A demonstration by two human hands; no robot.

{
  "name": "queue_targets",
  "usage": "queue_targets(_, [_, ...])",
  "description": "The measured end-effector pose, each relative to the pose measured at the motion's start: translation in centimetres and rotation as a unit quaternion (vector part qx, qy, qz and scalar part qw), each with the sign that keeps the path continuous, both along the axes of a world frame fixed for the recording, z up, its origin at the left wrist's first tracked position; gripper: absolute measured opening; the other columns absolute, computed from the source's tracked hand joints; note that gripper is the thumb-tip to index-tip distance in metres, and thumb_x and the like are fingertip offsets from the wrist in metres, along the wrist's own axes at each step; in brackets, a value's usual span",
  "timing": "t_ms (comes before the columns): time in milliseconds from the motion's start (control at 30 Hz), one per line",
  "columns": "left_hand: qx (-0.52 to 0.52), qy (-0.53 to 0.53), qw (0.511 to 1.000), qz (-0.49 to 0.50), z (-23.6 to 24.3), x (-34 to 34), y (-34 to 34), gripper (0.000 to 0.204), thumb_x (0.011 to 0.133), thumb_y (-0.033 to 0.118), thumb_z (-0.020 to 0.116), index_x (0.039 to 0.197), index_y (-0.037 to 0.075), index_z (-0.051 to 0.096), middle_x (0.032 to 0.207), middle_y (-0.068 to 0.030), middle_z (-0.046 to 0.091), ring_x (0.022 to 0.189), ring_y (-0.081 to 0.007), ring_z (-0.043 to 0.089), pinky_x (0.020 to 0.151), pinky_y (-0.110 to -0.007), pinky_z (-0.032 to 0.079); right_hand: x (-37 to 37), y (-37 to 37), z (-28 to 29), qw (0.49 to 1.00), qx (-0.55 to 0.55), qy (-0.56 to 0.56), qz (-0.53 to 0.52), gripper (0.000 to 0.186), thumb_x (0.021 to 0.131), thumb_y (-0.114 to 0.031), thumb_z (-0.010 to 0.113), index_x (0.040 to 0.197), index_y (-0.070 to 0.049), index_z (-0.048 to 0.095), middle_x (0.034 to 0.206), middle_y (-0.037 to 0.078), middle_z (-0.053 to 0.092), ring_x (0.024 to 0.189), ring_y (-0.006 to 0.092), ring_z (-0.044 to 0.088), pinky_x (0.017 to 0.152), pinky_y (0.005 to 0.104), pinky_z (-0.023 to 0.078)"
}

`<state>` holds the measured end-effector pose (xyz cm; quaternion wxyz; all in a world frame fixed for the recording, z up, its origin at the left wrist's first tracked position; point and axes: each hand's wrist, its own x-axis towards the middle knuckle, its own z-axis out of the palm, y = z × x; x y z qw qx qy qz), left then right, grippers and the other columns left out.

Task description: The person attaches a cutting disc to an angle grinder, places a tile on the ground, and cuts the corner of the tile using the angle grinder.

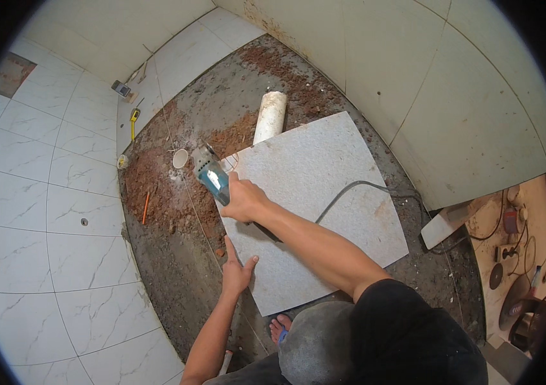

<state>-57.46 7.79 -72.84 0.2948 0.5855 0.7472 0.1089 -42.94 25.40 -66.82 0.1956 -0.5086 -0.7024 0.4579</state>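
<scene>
My right hand point(245, 200) is wrapped around the body of a teal angle grinder point(213, 179). The grinder's metal head lies at the far left corner of a large pale grey tile point(324, 173), textured face up. Lower on the tile's left edge, my left hand point(237, 274) grips it, thumb on top and index finger stretched along the edge; its other fingers are mostly hidden. From beneath my right forearm a dark power cord point(350, 186) runs over the tile to the right. Beyond the far edge lies a dirty white pipe point(270, 117).
Reddish soil and rubble point(157, 173) cover the grey floor, with a white cup-like ring point(180, 158) and an orange pencil point(146, 206) on it. A yellow tape measure point(134, 115) lies by the left wall. Tiled walls enclose the left and right. Tools and cords point(507, 253) lie far right.
</scene>
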Motion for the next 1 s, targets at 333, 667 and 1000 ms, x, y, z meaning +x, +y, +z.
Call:
queue_targets(333, [-0.009, -0.014, 1.0, 0.003, 0.4, 0.2, 0.1, 0.106, 0.091, 0.027, 0.073, 0.161, 0.002, -0.002, 0.122, -0.0377, 0.063, 0.112, -0.0482, 0.065, 0.095, -0.047, 0.052, -2.0, 0.3, -1.2, 1.0, -0.007, 0.016, -0.022, 0.075, 0.07, -0.024, 0.08, 0.123, 0.013, 0.042, 0.101, 0.032, 0.069, 0.096, 0.0453, 0.07, 0.085, 0.0482, 0.057])
queue_targets(667, [-0.012, -0.028, 1.0, -0.003, -0.1, -0.2, 0.1, 0.107, 0.091, 0.028, 0.073, 0.161, 0.002, -0.004, 0.121, -0.0385, 0.063, 0.112, -0.0486, 0.065, 0.095, -0.048, 0.053, -2.7, 0.6, -1.8, 0.999, -0.04, -0.009, -0.015, 0.076, 0.071, -0.025, 0.079, 0.126, 0.012, 0.042, 0.104, 0.031, 0.069, 0.1, 0.0439, 0.07, 0.087, 0.0471, 0.057])
queue_targets(1000, [-0.042, -0.027, 0.999, 0.019, 0.9, 0.5, 0.5, 0.106, 0.09, 0.03, 0.074, 0.161, -0.001, 0.001, 0.13, -0.0371, 0.06, 0.12, -0.0462, 0.062, 0.102, -0.044, 0.049, -2.8, 1.9, -0.6, 0.997, -0.07, -0.02, -0.007, 0.08, 0.069, -0.022, 0.079, 0.13, 0.013, 0.041, 0.115, 0.03, 0.068, 0.108, 0.0424, 0.068, 0.092, 0.0446, 0.056])
